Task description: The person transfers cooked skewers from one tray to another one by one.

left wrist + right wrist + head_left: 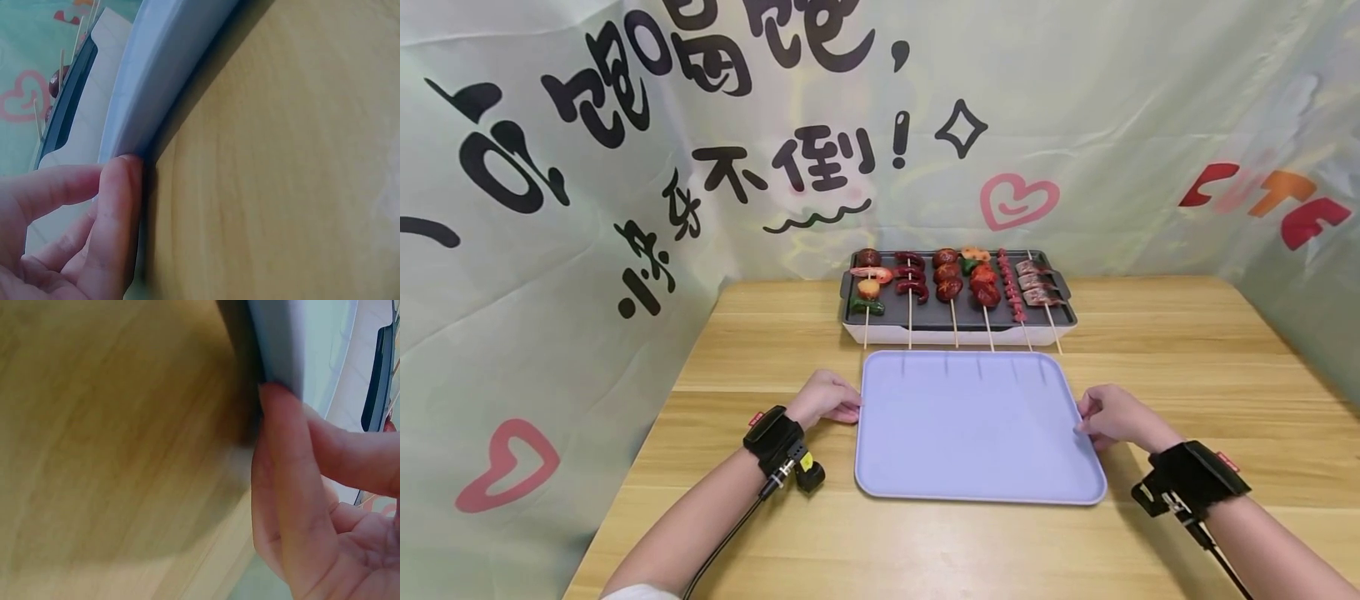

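A lilac rectangular tray [973,433] with rounded corners lies between my two hands, its surface bare. My left hand [829,397] pinches the tray's left edge between thumb and fingers; the left wrist view shows the thumb [119,200] at the tray's outer wall. On the opposite side my right hand [1116,417] pinches the right edge, and in the right wrist view a fingertip [281,403] presses against that side wall. Just behind the tray stands a grill [891,317] with a dark plate and white base, carrying several skewers, their sticks pointing toward the tray.
The skewers hold red sausage-like pieces [912,290], round brown pieces [948,272], a shrimp [872,273] and other food. Everything stands on a wooden table [760,533]. A printed cloth [925,192] hangs behind the table and along its sides. Cables run from both wrist cameras.
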The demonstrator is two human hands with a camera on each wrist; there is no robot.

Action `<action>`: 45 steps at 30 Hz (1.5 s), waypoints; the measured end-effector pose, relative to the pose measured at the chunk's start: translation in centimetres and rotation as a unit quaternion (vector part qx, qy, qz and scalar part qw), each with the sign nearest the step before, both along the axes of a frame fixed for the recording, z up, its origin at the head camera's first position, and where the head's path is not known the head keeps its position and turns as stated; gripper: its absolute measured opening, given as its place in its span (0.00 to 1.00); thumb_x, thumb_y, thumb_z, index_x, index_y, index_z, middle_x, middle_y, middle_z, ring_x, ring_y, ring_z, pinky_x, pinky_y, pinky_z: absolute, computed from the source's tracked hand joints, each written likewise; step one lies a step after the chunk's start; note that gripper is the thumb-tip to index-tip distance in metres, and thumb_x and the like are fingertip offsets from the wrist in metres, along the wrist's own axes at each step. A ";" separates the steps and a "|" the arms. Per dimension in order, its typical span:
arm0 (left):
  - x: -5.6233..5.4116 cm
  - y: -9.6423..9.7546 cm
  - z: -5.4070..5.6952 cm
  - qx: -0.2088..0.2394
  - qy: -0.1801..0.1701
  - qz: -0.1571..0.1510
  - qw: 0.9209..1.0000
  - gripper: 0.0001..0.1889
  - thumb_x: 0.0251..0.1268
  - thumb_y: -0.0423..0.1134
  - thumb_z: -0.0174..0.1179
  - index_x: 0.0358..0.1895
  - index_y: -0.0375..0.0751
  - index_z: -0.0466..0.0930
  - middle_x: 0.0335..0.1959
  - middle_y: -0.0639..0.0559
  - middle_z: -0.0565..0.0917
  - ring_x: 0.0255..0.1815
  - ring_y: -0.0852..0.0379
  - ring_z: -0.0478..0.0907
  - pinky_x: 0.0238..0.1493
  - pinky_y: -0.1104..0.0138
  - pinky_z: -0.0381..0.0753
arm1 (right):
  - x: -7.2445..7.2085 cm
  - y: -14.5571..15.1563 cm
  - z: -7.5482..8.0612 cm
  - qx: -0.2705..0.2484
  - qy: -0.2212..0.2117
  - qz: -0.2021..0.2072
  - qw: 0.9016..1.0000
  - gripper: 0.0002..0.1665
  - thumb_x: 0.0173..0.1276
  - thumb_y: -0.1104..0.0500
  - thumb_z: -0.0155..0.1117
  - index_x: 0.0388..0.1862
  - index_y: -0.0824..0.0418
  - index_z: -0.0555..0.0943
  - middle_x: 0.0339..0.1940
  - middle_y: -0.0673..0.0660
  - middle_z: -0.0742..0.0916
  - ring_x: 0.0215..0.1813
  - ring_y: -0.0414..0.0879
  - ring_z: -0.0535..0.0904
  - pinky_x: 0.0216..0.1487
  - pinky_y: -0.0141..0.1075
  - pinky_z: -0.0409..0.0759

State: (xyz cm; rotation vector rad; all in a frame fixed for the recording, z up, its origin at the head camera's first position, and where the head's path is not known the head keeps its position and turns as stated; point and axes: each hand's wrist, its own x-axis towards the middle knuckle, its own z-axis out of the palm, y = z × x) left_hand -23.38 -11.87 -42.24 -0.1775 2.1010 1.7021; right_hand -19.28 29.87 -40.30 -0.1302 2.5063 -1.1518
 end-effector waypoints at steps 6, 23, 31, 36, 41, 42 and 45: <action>-0.1 0.0 0.0 -0.001 -0.005 0.003 1.000 0.06 0.51 0.21 0.58 0.34 0.20 0.78 0.17 0.44 0.79 0.17 0.57 0.78 0.25 0.68 0.86 | -0.4 -0.1 1.5 0.030 -0.014 -0.004 0.999 0.11 0.54 0.69 0.62 0.30 0.77 0.72 0.21 0.56 0.78 0.22 0.45 0.78 0.24 0.38 0.85; -0.1 -0.2 -0.3 -0.010 -0.006 0.007 1.000 0.06 0.52 0.22 0.59 0.35 0.21 0.79 0.20 0.42 0.81 0.18 0.56 0.78 0.27 0.67 0.86 | -5.4 -1.6 6.4 0.016 0.107 -0.089 0.990 0.23 0.67 0.61 0.55 0.49 0.82 0.71 0.29 0.54 0.83 0.27 0.34 0.76 0.36 0.30 0.84; -0.4 -0.1 -0.2 -0.007 -0.009 0.010 1.000 0.07 0.52 0.22 0.59 0.36 0.21 0.78 0.20 0.42 0.81 0.18 0.56 0.78 0.27 0.68 0.86 | -6.3 -2.5 4.6 -0.051 0.096 -0.116 0.987 0.23 0.68 0.62 0.53 0.48 0.85 0.70 0.25 0.54 0.83 0.25 0.34 0.77 0.34 0.29 0.84; -0.2 -0.1 -0.2 -0.010 -0.011 0.005 1.000 0.08 0.52 0.22 0.59 0.36 0.22 0.78 0.21 0.42 0.81 0.18 0.56 0.79 0.28 0.67 0.86 | -6.5 -2.7 4.1 -0.121 0.058 -0.133 0.982 0.23 0.68 0.64 0.50 0.50 0.87 0.66 0.22 0.50 0.82 0.25 0.34 0.78 0.35 0.28 0.84; -0.1 -0.1 -0.4 -0.007 -0.011 0.001 1.000 0.07 0.52 0.23 0.59 0.36 0.22 0.78 0.21 0.42 0.81 0.18 0.57 0.79 0.28 0.68 0.86 | -6.7 -2.9 4.3 -0.189 0.005 -0.144 0.971 0.24 0.68 0.68 0.48 0.55 0.88 0.61 0.23 0.49 0.82 0.28 0.34 0.79 0.38 0.26 0.84; -0.1 -0.1 -0.4 -0.006 -0.011 0.001 1.000 0.07 0.52 0.23 0.59 0.36 0.22 0.78 0.21 0.42 0.81 0.18 0.57 0.79 0.28 0.68 0.86 | -6.7 -2.9 4.4 -0.199 -0.003 -0.145 0.969 0.24 0.68 0.69 0.47 0.55 0.87 0.60 0.24 0.49 0.82 0.28 0.34 0.79 0.38 0.26 0.83; -0.1 -0.1 -0.4 -0.005 -0.011 0.003 1.000 0.07 0.52 0.23 0.59 0.36 0.22 0.78 0.21 0.43 0.81 0.18 0.57 0.78 0.28 0.68 0.86 | -6.8 -2.9 4.6 -0.209 -0.017 -0.144 0.967 0.24 0.69 0.69 0.47 0.56 0.86 0.60 0.24 0.48 0.81 0.29 0.33 0.78 0.38 0.25 0.83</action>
